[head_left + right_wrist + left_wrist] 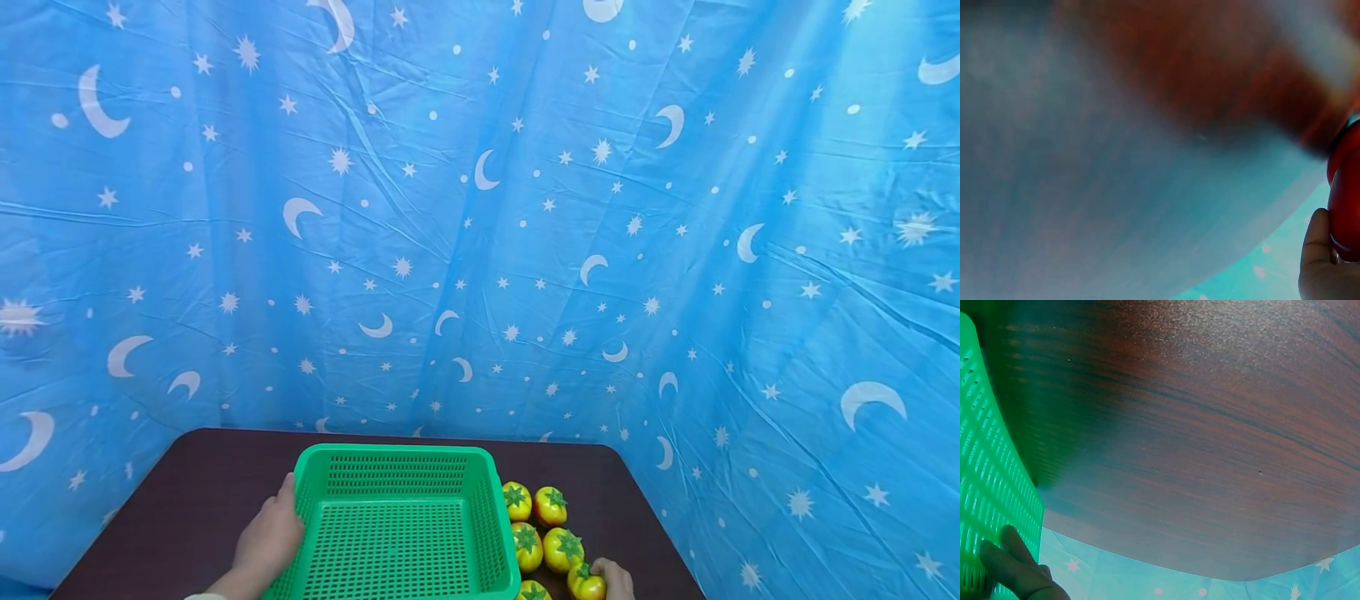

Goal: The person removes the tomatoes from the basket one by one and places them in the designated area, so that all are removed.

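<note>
A green plastic basket (397, 546) with slotted walls stands on the dark table, with nothing inside it. My left hand (268, 537) grips its left side near the rim; the left wrist view shows fingers (1007, 565) against the outer wall. To the basket's right lie several yellow-and-red tomatoes with green leafy tops, such as one tomato (562, 550). At the bottom edge of the head view, my right hand (615, 578) holds the nearest right tomato (587, 583) from its right side. Its red underside (1346, 206) shows in the right wrist view, partly cut off.
The dark wood-grain table (187, 500) has rounded far corners. A blue curtain (480, 250) with white moons and stars hangs behind it and along the right side. Some tomatoes sit close against the basket's right wall.
</note>
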Motion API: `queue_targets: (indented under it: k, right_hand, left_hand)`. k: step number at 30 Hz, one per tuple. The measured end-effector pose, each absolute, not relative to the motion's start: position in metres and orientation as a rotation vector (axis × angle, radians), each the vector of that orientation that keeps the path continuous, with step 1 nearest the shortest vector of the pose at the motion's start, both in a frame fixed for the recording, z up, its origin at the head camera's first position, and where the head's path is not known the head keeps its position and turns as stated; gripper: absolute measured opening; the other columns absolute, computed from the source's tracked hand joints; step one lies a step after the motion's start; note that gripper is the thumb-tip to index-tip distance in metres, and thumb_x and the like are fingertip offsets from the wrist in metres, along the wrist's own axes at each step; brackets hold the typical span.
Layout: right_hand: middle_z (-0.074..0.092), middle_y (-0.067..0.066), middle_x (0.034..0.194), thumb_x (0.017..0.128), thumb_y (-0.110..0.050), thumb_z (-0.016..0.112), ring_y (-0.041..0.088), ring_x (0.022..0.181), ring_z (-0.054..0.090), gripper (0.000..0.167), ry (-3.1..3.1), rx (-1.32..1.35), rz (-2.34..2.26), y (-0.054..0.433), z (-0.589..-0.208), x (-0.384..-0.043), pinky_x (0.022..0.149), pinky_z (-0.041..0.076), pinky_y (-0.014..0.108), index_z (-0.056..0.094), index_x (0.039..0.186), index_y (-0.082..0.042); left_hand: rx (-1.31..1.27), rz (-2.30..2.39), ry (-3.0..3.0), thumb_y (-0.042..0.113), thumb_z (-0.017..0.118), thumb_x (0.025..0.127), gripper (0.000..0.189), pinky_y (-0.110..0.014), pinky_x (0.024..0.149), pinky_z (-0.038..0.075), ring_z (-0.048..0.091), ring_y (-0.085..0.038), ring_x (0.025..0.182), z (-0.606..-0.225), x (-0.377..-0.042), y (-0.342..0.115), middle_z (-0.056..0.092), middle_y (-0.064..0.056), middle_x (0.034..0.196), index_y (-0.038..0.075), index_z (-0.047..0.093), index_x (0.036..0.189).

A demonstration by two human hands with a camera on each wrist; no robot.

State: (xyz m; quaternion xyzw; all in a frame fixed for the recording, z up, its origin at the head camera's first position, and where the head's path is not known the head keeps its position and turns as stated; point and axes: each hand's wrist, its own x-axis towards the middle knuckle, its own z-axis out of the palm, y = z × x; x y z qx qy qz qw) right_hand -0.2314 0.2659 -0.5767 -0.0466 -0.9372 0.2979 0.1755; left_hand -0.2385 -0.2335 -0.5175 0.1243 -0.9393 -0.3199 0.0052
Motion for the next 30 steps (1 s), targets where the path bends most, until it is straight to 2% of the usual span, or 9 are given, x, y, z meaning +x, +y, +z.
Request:
queue_targets:
  k: [4, 9, 17, 24, 30]
  right_hand:
    - [0.056, 0.005, 0.092, 0.076, -0.017, 0.080, 0.015, 0.087, 0.048, 0.030, -2.548, -0.146, 0.784, 0.265, -0.594, -0.234, 0.067, 0.040, 0.023, 0.054, 0.091, -0.016]
    - [0.052, 0.001, 0.079, 0.078, -0.009, 0.076, 0.007, 0.073, 0.040, 0.026, -2.407, -0.076, 0.718, 0.269, -0.613, -0.240, 0.063, 0.034, 0.021, 0.053, 0.085, -0.018]
    - [0.037, -0.008, 0.064, 0.078, 0.000, 0.069, -0.003, 0.056, 0.028, 0.029, -2.227, 0.106, 0.775, 0.277, -0.628, -0.252, 0.054, 0.031, 0.018, 0.046, 0.075, -0.019]
    - [0.032, -0.013, 0.062, 0.074, -0.001, 0.064, -0.008, 0.054, 0.023, 0.030, -2.102, 0.240, 0.785, 0.281, -0.635, -0.260, 0.050, 0.026, 0.013, 0.041, 0.069, -0.020]
    - [0.024, -0.021, 0.064, 0.072, 0.000, 0.062, -0.010, 0.054, 0.020, 0.031, -2.046, 0.218, 0.799, 0.270, -0.622, -0.254, 0.049, 0.024, 0.011, 0.039, 0.065, -0.020]
  left_hand:
    - [0.392, -1.009, -2.942, 0.001, 0.045, 0.094, 0.070, -0.046, 0.066, 0.052, 0.064, -0.037, 0.091, -0.518, -0.239, -0.233, 0.053, -0.037, 0.123, -0.013, 0.013, 0.154]
    - [0.394, -1.011, -2.950, 0.002, 0.046, 0.095, 0.070, -0.045, 0.065, 0.051, 0.064, -0.035, 0.089, -0.517, -0.239, -0.233, 0.053, -0.037, 0.124, -0.012, 0.012, 0.154]
    - [0.386, -1.016, -2.954, 0.002, 0.047, 0.095, 0.071, -0.040, 0.060, 0.048, 0.061, -0.027, 0.078, -0.517, -0.238, -0.232, 0.053, -0.037, 0.123, -0.012, 0.012, 0.155]
    - [0.380, -0.993, -2.943, 0.002, 0.049, 0.094, 0.071, -0.044, 0.063, 0.050, 0.064, -0.033, 0.086, -0.517, -0.238, -0.232, 0.054, -0.036, 0.121, -0.013, 0.014, 0.154]
    - [0.382, -1.014, -2.946, 0.002, 0.048, 0.094, 0.071, -0.042, 0.062, 0.049, 0.063, -0.030, 0.082, -0.517, -0.238, -0.232, 0.054, -0.036, 0.121, -0.013, 0.012, 0.154]
